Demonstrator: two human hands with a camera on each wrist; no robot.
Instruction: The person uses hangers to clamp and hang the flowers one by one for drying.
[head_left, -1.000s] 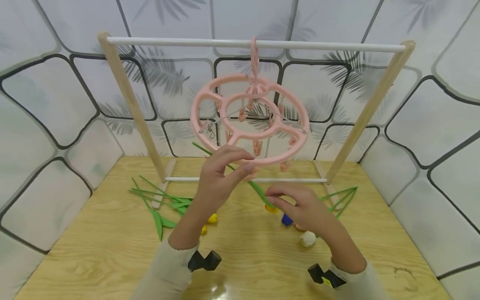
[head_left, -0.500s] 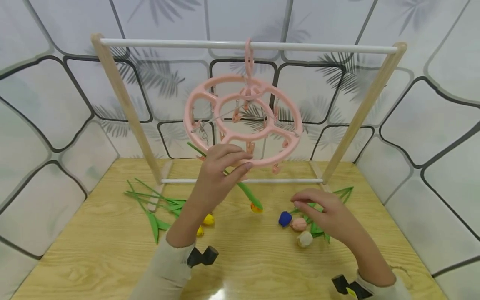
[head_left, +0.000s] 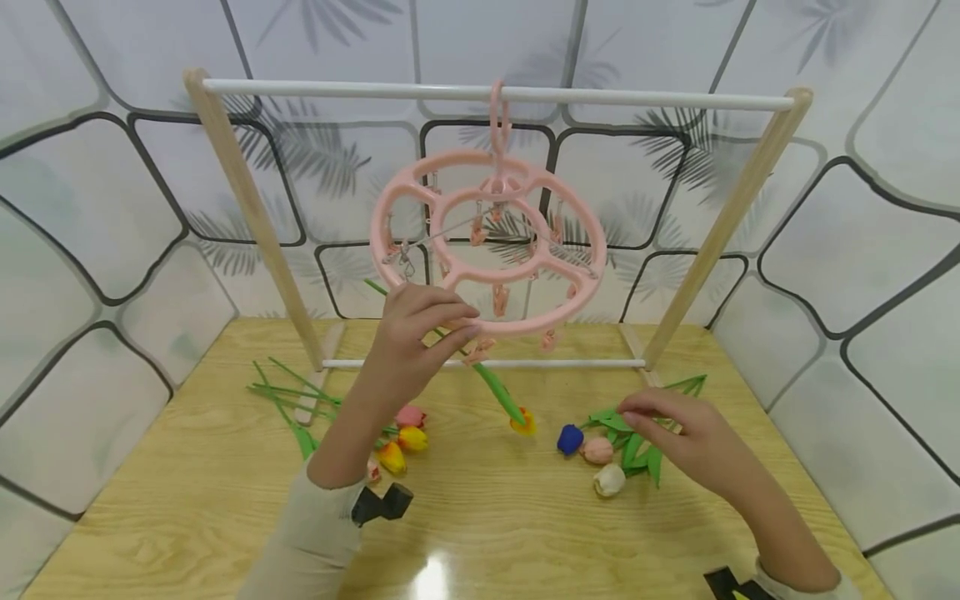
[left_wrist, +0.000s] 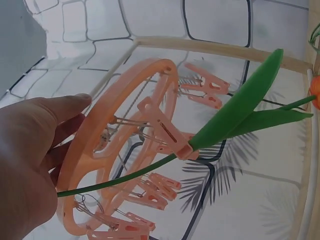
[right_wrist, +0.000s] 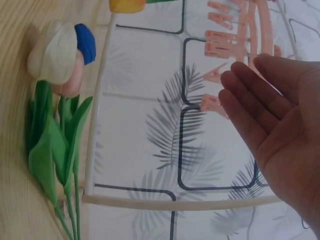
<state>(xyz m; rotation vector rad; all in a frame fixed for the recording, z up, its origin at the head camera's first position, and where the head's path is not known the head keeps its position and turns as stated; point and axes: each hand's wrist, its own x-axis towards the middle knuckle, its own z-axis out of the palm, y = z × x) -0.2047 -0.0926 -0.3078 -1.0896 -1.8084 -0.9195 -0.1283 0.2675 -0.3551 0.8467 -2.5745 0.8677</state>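
Observation:
A pink round peg hanger (head_left: 540, 322) hangs by its hook from a rack's bar. One of its clothespins (left_wrist: 167, 131) grips the green stem of an orange-yellow artificial tulip (head_left: 522, 422), whose flower points down to the right. My left hand (head_left: 408, 337) is at the hanger's near rim, fingertips right at its edge, with the tulip's stem passing by the palm. In the left wrist view its fingers lie loosely behind the rim. Off to the right, my right hand (head_left: 686, 429) holds nothing, its fingers extended, above the leaves of several tulips.
Blue (head_left: 570, 439), pink (head_left: 597, 450) and white (head_left: 609, 480) tulips lie together on the table (head_left: 480, 533) at right. Several yellow and pink tulips (head_left: 412, 438) lie at left, partly behind my left arm. The rack has wooden posts (head_left: 720, 233) and a white top bar (head_left: 637, 100).
My right hand has left the tulip's flower end and moved right. The left hand has shifted slightly left along the rim. The tulip now hangs from the clothespin.

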